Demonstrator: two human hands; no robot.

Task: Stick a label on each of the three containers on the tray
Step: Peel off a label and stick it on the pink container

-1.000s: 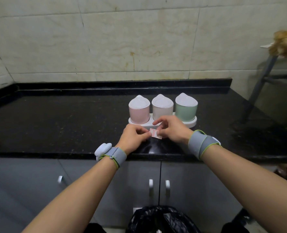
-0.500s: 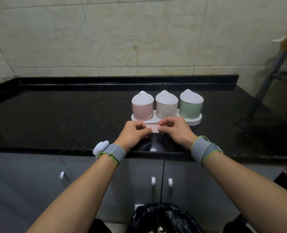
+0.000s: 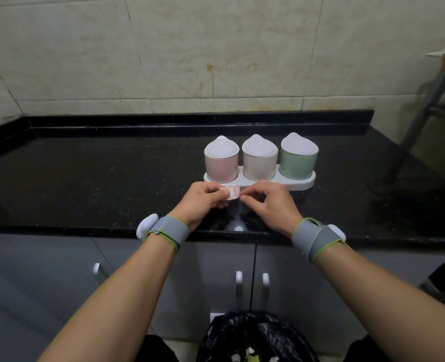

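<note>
Just in front of the white tray (image 3: 310,182), both hands meet over a small label sheet (image 3: 230,192) with red-outlined white stickers. The left hand (image 3: 200,202) pinches the sheet's left end between thumb and fingers, while the right hand (image 3: 269,202) has its fingertips closed at the sheet's right edge; whether it has a sticker lifted is too small to tell. The sheet is held above the black countertop (image 3: 85,178), close to the tray's front rim and partly covering it from this view.

On the tray stand three lidded containers in a row: a pink container (image 3: 221,164) on the left, a beige container (image 3: 259,163) in the middle and a green container (image 3: 298,162) on the right, each upright with a white lid, the sides facing the camera bare. Nothing lies between the hands and the containers.

Grey wristbands (image 3: 173,232) wrap both wrists. Below the counter edge are grey cabinet doors (image 3: 216,270) with white knobs, and a black bin bag (image 3: 255,338) sits open on the floor between the forearms. A tiled wall (image 3: 190,61) rises behind, and a grey metal frame (image 3: 422,105) leans at the far right.
</note>
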